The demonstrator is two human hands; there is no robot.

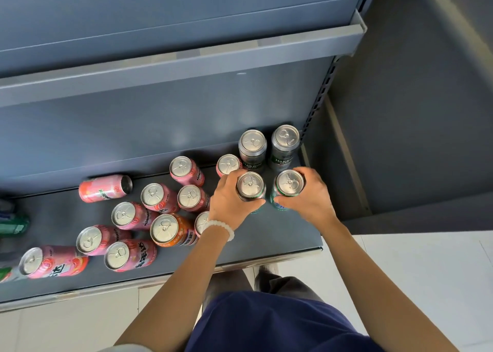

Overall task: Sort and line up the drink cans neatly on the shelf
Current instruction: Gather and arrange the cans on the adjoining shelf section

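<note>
I see my left hand (pixel 231 201) wrapped around one dark can (pixel 251 187) and my right hand (pixel 306 197) wrapped around another can (pixel 287 187), both standing at the right end of the grey shelf (pixel 280 234). Two Harbin cans (pixel 253 149) stand just behind. Pink cans (pixel 157 195) crowd the left; one pink can (pixel 105 187) lies down. An orange can (pixel 170 230) stands among them. The floor (pixel 426 271) is white.
</note>
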